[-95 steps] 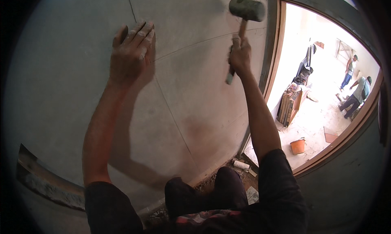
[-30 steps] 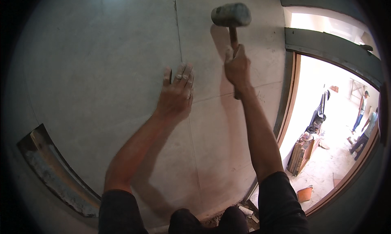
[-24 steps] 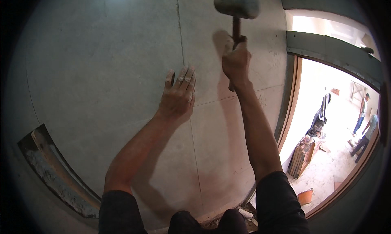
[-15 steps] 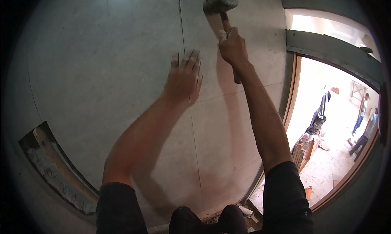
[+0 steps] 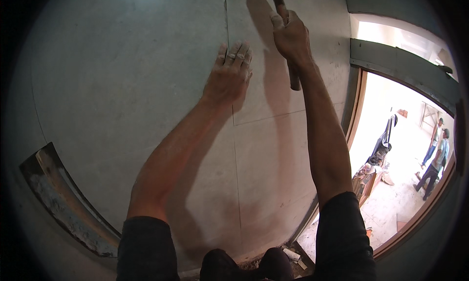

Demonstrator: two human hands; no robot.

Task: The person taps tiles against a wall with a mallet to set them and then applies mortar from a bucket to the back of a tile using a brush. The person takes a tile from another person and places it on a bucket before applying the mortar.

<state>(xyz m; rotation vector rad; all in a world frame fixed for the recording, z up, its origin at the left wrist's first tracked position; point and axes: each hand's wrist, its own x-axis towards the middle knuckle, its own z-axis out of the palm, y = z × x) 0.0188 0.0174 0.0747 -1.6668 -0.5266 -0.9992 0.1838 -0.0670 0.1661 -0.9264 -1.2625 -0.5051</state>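
Gripping a mallet [image 5: 280,2], the right hand [image 5: 291,36] has risen, like the left hand [image 5: 227,78], open against the wall [image 5: 122,95].

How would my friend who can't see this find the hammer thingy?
Start with the big grey wall, left of the bright doorway. High in front of it, look for the person's right grip. The mallet is there, its dark head cut off by the picture's top edge; its straight handle sets it apart from the left grip, which holds nothing.
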